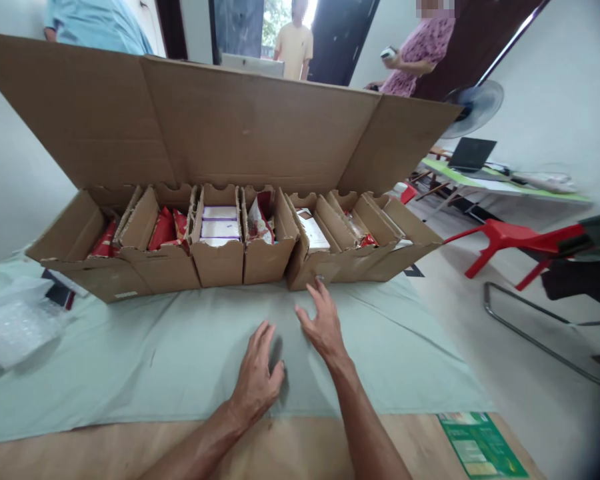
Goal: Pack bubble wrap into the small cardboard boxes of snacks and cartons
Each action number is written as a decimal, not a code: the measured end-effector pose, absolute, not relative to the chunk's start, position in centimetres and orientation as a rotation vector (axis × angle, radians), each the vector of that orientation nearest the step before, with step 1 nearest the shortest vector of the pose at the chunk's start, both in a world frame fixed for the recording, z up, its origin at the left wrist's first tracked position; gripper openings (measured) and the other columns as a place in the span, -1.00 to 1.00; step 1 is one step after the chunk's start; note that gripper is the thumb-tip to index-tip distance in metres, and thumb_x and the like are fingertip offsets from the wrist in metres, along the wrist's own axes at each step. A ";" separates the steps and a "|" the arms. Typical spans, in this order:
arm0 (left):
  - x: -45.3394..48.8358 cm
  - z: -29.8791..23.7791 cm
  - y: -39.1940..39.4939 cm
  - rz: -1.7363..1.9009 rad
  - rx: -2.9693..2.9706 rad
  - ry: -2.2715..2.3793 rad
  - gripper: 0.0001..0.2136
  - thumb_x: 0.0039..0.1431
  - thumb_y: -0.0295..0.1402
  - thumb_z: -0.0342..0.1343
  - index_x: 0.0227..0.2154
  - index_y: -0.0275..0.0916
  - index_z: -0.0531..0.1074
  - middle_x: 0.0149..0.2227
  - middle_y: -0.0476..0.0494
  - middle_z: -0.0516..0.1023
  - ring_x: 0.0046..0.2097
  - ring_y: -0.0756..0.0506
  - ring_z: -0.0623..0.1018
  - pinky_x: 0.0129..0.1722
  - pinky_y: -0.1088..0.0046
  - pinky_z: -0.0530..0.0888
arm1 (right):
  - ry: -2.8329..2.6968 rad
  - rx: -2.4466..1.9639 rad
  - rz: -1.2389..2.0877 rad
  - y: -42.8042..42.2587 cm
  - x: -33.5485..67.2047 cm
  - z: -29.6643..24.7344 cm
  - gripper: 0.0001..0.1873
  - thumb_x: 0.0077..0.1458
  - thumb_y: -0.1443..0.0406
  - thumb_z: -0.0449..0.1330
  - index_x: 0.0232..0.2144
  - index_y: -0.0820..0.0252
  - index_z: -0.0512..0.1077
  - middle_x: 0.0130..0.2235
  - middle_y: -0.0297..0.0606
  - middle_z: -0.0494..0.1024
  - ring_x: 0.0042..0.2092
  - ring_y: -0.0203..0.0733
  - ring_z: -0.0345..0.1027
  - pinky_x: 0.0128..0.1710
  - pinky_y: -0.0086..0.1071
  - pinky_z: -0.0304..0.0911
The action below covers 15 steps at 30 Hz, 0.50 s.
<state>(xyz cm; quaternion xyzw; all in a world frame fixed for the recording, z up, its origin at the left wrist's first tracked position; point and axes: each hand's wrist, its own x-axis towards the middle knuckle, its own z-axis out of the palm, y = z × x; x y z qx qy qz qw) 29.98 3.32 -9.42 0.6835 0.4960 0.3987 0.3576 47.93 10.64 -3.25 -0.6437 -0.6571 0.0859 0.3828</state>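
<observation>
In cardboard boxes [217,265], red packets [163,230]

Count of items around one cardboard panel [260,127]

In front of the panel: seven open cardboard bins [217,267], one left hand [255,377], one right hand [325,327], one cloth [180,353], one green leaflet [485,450]. Front-left of it: one bubble-wrap bundle [20,327]. Beyond it: three persons [294,50]. Right of it: one fan [480,110], one open laptop [473,155].

The boxes [217,266] are matt, rough-edged cardboard; the bubble wrap [17,328] is glossy plastic.
</observation>
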 end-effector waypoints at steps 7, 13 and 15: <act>30.0 -10.0 3.2 1.097 1.663 1.289 -0.37 0.16 -0.44 0.06 0.33 -0.24 0.23 0.41 -0.37 0.22 0.43 -0.34 0.22 0.39 -0.09 0.22 | -1.765 -1.527 0.319 13.4 44.2 5.7 -0.34 0.27 0.24 0.08 0.39 0.09 0.15 -0.19 -0.27 0.66 -0.33 -0.17 0.52 -0.16 -0.26 0.43; 29.2 -8.3 4.3 1.252 1.329 1.389 -0.41 0.23 -0.37 0.07 0.33 -0.18 0.18 0.36 -0.35 0.29 0.30 -0.30 0.41 0.26 0.00 0.39 | -2.008 -1.765 0.144 18.2 41.3 9.0 -0.73 0.24 0.32 0.14 -0.06 0.10 0.55 -0.32 -0.20 0.69 -0.26 0.02 0.56 -0.24 -0.26 0.32; 28.4 -7.0 4.8 1.400 1.230 1.431 -0.42 0.25 -0.33 0.08 0.33 -0.18 0.17 0.36 -0.35 0.28 0.28 -0.30 0.41 0.27 -0.01 0.35 | -1.990 -1.776 0.130 16.3 41.5 8.6 -0.79 0.26 0.32 0.11 -0.18 0.13 0.56 -0.33 -0.17 0.69 -0.27 0.01 0.57 -0.27 -0.28 0.29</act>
